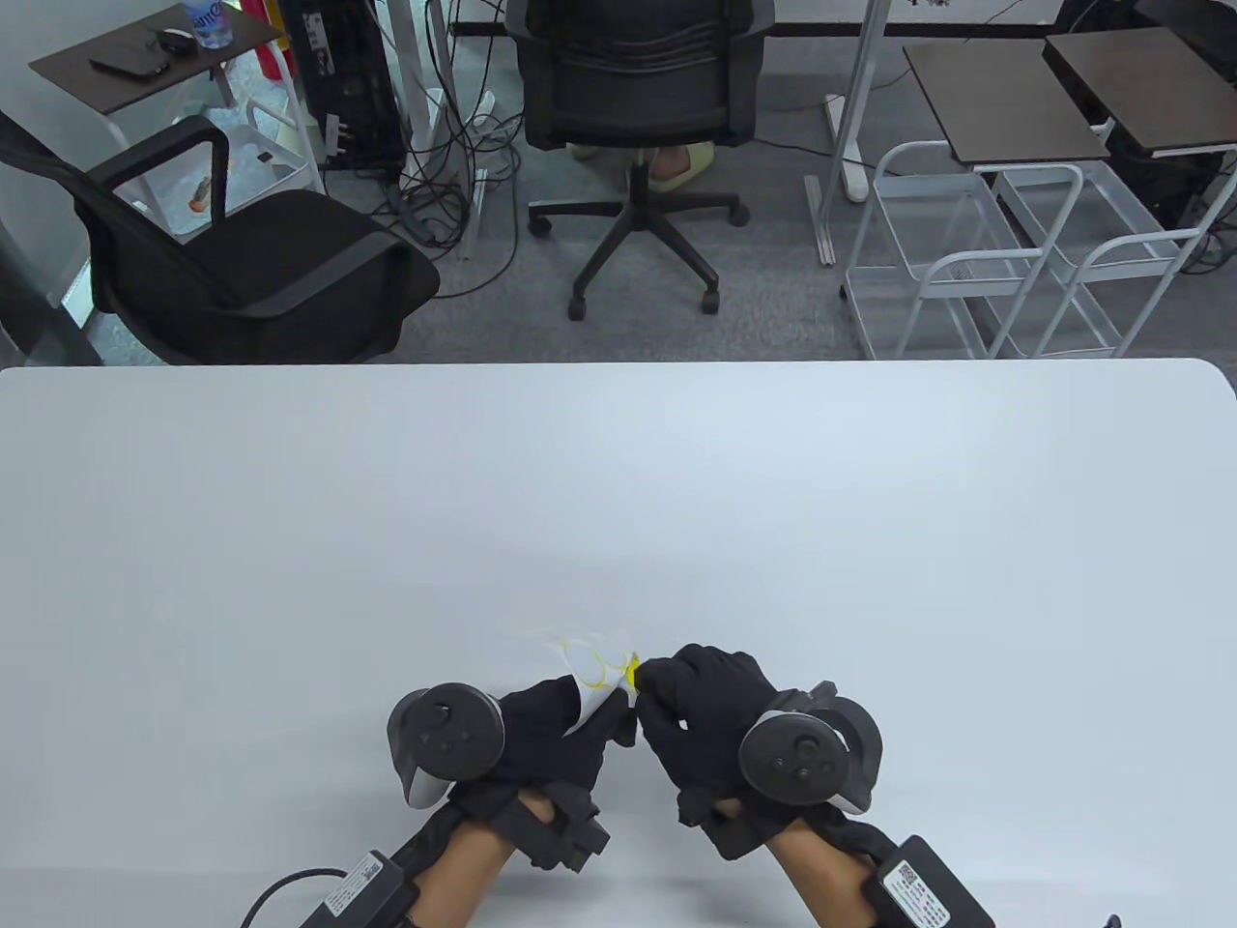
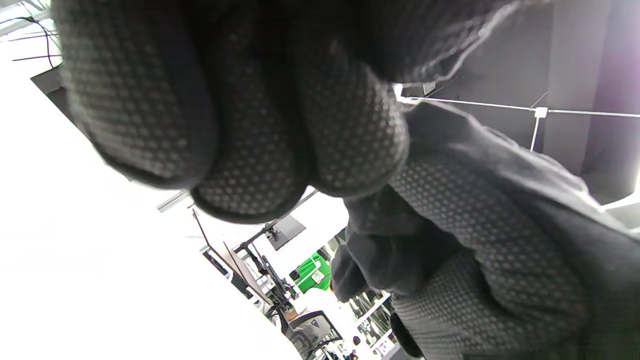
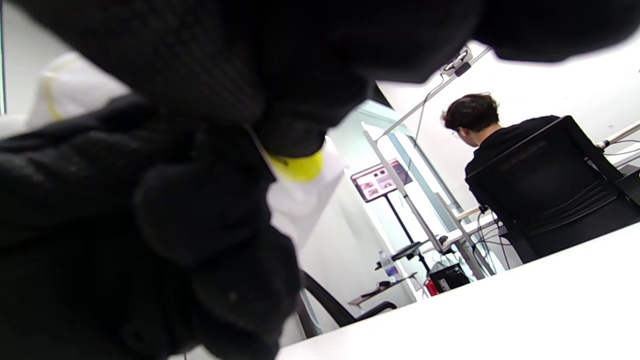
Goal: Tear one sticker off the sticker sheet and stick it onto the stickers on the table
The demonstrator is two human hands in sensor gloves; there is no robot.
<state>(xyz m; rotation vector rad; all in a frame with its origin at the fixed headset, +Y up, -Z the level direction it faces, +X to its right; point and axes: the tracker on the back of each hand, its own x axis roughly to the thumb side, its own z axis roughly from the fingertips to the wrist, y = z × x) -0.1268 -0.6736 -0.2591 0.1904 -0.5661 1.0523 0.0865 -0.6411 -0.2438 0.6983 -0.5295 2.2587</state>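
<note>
A white sticker sheet (image 1: 597, 669) with yellow ring outlines is held just above the white table (image 1: 618, 503) near its front edge. My left hand (image 1: 565, 720) grips the sheet's lower part with curled fingers (image 2: 240, 150). My right hand (image 1: 657, 691) pinches a yellow sticker (image 1: 632, 672) at the sheet's right edge. In the right wrist view the yellow sticker (image 3: 297, 167) shows under my fingertip, against the white sheet (image 3: 300, 200). No stickers show on the table surface.
Beyond the table's far edge stand black office chairs (image 1: 633, 106), a second chair (image 1: 242, 251) at the left, white wire carts (image 1: 1005, 261) and small dark side tables (image 1: 1015, 101). In the right wrist view a seated person (image 3: 495, 140) is in the background.
</note>
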